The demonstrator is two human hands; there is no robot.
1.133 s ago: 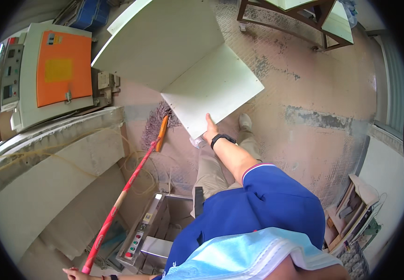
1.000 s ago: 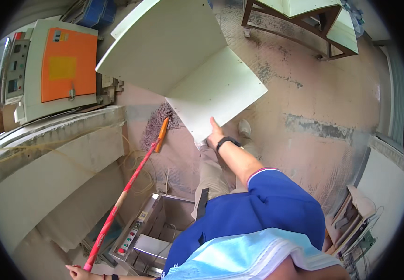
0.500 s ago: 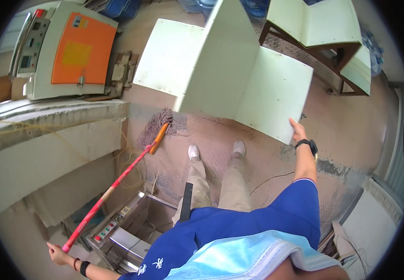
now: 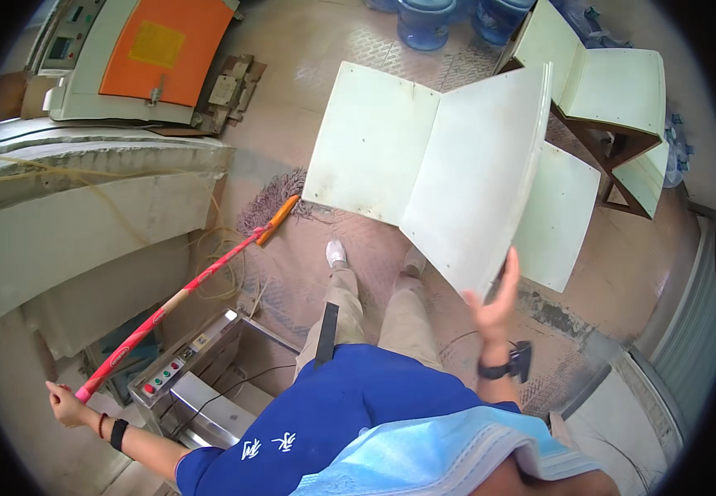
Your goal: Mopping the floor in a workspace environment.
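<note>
My left hand (image 4: 69, 407) is closed round the end of a mop (image 4: 141, 332) with a long pink-red handle. The mop's orange clamp and dark stringy head rest on the floor ahead of my feet. My right hand (image 4: 494, 307) has its fingers spread at the lower corner of a white back-to-back seat (image 4: 473, 157). Its fingertips are beside the panel's edge; whether they touch cannot be made out. The seat stands turned at an angle in front of me, its tall panel hiding part of the far side.
A second white seat (image 4: 618, 91) on brown legs stands at the far right. Blue water jugs (image 4: 424, 23) are at the back. An orange-doored machine (image 4: 147, 54) sits at the left, above a pale ledge (image 4: 85, 207). A metal box with coloured buttons (image 4: 164, 372) is beside my legs.
The white seat has swung round, its panels now facing another way. My right hand has let go of its edge and opened. My left hand still holds the mop.
</note>
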